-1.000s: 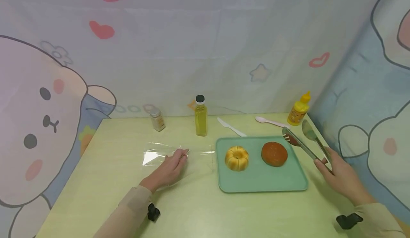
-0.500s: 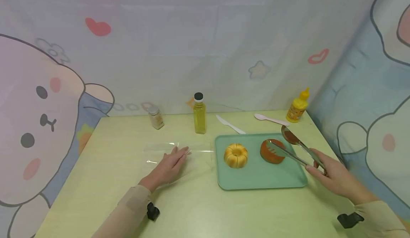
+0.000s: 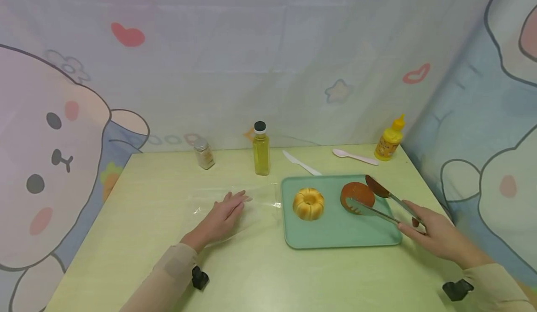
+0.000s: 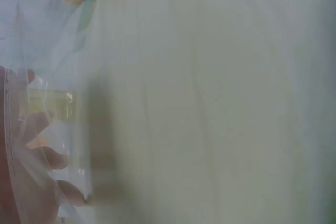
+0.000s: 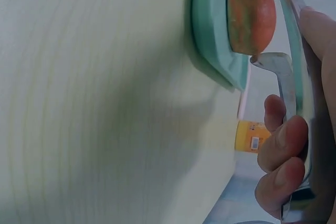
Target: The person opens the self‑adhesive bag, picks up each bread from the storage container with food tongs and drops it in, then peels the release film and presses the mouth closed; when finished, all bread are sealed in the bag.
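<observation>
In the head view, my left hand holds a clear plastic bag over the left half of the table. The left wrist view shows its fingers through the film, above the surface. My right hand grips metal food tongs, spread apart. One toothed end lies at the near side of a brown round bun; the broad other end is at its far right. The right wrist view also has the bun between the two ends. It rests on a green tray, beside a golden ridged bread roll.
Along the back stand a spice jar, an oil bottle with a black cap and a yellow squeeze bottle. A white plastic knife and a pink spoon lie behind the tray. Cloth walls enclose the table.
The right hand has brought the tongs left and down from beside the tray to either side of the bun. The left hand keeps its place, its fingers slightly shifted on the bag.
</observation>
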The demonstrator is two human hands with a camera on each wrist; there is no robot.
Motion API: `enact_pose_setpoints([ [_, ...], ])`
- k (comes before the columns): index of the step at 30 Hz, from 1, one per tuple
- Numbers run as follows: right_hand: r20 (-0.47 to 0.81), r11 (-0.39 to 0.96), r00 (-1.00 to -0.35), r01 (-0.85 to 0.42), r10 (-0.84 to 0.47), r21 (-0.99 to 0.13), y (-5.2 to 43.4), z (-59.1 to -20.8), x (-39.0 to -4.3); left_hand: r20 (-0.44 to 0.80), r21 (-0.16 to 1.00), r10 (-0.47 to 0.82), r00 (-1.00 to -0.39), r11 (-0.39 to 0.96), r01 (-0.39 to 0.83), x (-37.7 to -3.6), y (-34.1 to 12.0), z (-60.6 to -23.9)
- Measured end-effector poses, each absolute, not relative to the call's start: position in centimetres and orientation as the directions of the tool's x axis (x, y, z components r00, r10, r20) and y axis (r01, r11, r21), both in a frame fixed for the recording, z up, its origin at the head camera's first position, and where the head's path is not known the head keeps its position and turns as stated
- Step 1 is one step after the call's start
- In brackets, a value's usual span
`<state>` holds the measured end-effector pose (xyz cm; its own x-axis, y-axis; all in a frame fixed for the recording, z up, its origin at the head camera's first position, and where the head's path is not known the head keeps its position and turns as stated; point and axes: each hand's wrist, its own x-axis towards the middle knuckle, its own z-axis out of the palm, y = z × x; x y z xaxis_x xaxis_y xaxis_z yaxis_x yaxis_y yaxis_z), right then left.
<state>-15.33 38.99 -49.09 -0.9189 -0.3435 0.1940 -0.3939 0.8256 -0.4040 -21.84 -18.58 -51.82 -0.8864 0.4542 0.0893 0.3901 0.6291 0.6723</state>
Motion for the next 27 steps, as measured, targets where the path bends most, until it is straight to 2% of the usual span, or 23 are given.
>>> enact_pose_setpoints([
  [6,0.116,0.852,-0.928,-0.37,-0.353,-0.369,39.16,-49.15,-15.41,0.096,0.685,0.449,-0.888,0.618,0.387,-21.71,-18.6,-51.68],
  [10,0.113,0.849,-0.926,-0.376,-0.361,-0.37,39.21,-49.36,-15.56,0.095,0.689,0.449,-0.889,0.614,0.384,-21.69,-18.62,-51.64],
  [22,0.215,0.841,-0.893,-0.447,-0.396,-0.305,39.61,-49.86,-15.71,0.103,0.716,0.458,-0.883,0.583,0.385,-21.73,-18.65,-51.59],
  [27,0.337,0.813,-0.839,-0.519,-0.426,-0.264,39.4,-49.75,-15.73,0.093,0.727,0.458,-0.884,0.576,0.375,-21.75,-18.68,-51.66],
])
